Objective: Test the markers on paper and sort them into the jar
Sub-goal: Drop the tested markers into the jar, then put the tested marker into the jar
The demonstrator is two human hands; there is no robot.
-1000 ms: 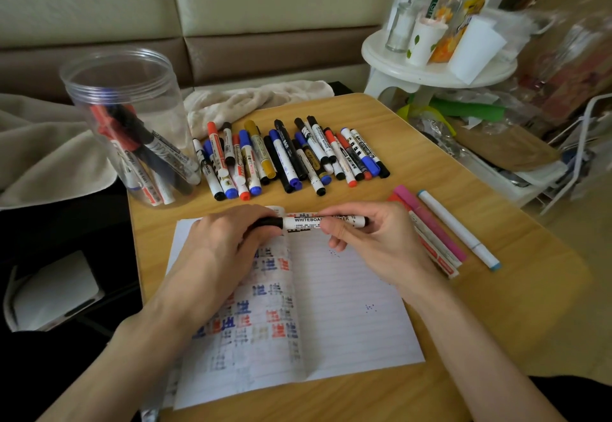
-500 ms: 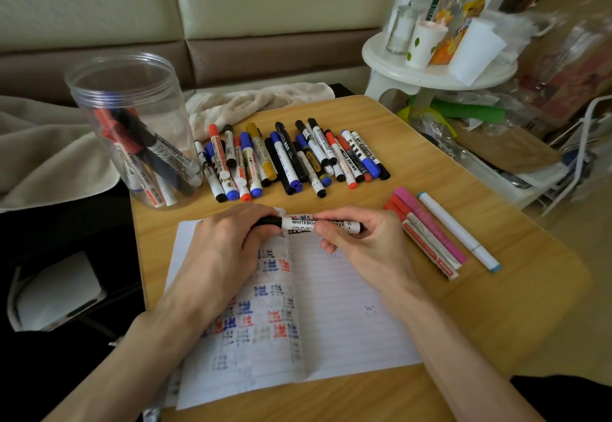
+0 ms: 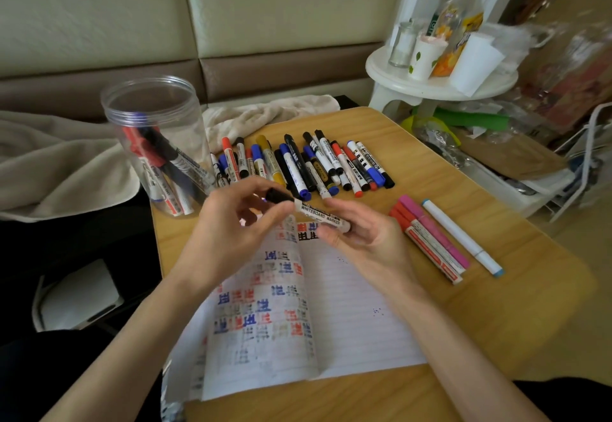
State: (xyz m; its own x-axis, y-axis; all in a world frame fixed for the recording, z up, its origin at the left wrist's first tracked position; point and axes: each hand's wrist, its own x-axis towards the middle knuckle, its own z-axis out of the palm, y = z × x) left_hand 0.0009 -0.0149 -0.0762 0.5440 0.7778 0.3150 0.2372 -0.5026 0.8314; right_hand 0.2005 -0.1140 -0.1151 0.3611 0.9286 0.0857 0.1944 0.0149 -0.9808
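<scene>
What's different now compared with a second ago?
Both hands have lifted the black whiteboard marker off the notebook and tilted it, cap end up toward the jar. The left hand still pinches the cap; the right hand has loosened. The rows of markers on the table haven't moved.
</scene>
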